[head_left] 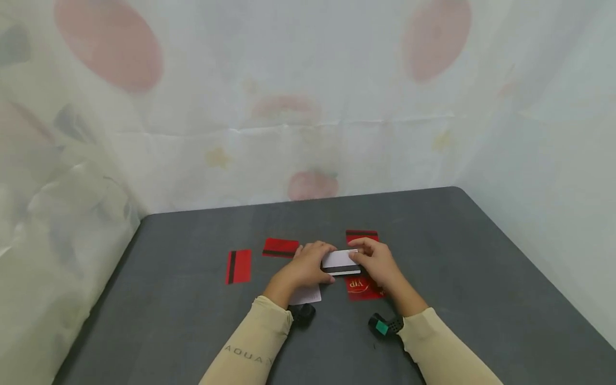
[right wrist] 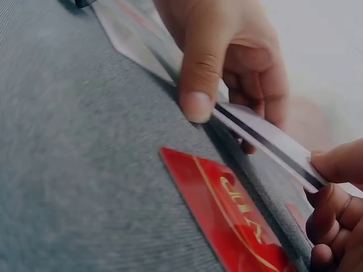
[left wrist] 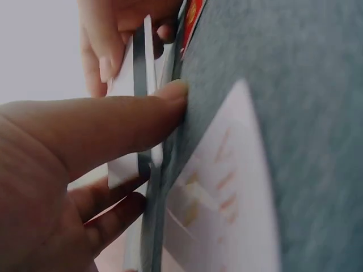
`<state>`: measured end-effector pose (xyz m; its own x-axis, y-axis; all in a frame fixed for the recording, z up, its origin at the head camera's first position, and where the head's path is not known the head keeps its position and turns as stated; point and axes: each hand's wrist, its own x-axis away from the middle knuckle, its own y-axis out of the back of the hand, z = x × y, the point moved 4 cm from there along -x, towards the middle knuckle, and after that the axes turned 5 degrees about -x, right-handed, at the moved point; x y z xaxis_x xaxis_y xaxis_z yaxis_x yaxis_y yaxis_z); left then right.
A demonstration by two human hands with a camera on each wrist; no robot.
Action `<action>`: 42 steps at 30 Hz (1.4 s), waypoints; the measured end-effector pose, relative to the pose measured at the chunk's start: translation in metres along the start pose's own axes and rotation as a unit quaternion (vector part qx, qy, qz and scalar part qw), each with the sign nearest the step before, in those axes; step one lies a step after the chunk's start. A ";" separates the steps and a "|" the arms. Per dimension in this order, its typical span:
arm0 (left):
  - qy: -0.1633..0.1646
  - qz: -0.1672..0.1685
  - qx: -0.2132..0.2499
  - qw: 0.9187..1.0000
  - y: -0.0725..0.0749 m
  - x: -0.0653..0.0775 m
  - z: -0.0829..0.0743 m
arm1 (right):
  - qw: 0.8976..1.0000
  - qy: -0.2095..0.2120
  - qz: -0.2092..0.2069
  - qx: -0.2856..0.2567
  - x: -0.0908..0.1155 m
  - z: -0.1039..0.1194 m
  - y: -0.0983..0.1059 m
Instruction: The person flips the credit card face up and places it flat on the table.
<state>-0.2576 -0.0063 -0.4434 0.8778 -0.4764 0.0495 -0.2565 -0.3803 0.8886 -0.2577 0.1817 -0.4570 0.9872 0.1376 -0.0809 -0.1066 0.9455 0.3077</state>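
In the head view, a white card with a black stripe [head_left: 339, 261] is held level over the dark table between both hands. My left hand [head_left: 308, 266] grips its left end, thumb along the near edge and fingers at the far side. My right hand [head_left: 377, 262] pinches the right end between thumb and fingers, seen close up in the right wrist view. A red VIP card [right wrist: 232, 212] lies just below and right of the held card. Partly hidden under my left wrist is a white card with orange print [left wrist: 221, 209].
Two red striped cards lie to the left, one upright [head_left: 238, 266] and one sideways [head_left: 280, 247]. Another red striped card [head_left: 362, 233] is beyond my right hand, partly covered. A pale patterned curtain [head_left: 289, 149] stands behind the dark table [head_left: 183, 331].
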 end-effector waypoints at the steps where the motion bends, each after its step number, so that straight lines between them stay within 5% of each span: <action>1: -0.002 -0.002 0.002 1.000 0.001 0.000 0.002 | 1.000 -0.005 -0.001 -0.009 0.000 0.000 0.000; 6: 0.000 -0.002 0.055 0.998 0.006 0.003 0.009 | 1.000 -0.022 -0.008 -0.011 0.001 0.000 0.003; 13: 0.011 -0.003 0.077 0.997 0.021 0.006 0.014 | 0.993 0.034 0.027 0.109 0.004 0.007 0.000; 20: -0.003 0.004 0.072 0.997 0.025 0.007 0.006 | 0.976 0.078 0.040 0.197 0.011 0.010 -0.006; 30: -0.060 0.013 0.090 0.994 0.021 0.006 -0.015 | 0.935 0.205 0.021 0.289 0.022 0.023 -0.014; 33: -0.068 0.007 0.110 0.992 0.023 0.007 -0.018 | 0.950 0.196 0.019 0.243 0.022 0.023 -0.015; 37: -0.064 0.013 0.129 0.989 0.020 0.007 -0.017 | 0.983 0.148 0.032 0.103 0.020 0.020 -0.012; 42: -0.045 0.023 0.108 0.993 0.014 0.005 -0.013 | 0.994 0.099 0.049 -0.010 0.020 0.020 -0.009</action>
<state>-0.2514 -0.0036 -0.4246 0.8263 -0.5621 0.0375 -0.3845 -0.5141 0.7667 -0.2342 0.1698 -0.4426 0.9293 0.2830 -0.2371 -0.2054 0.9300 0.3049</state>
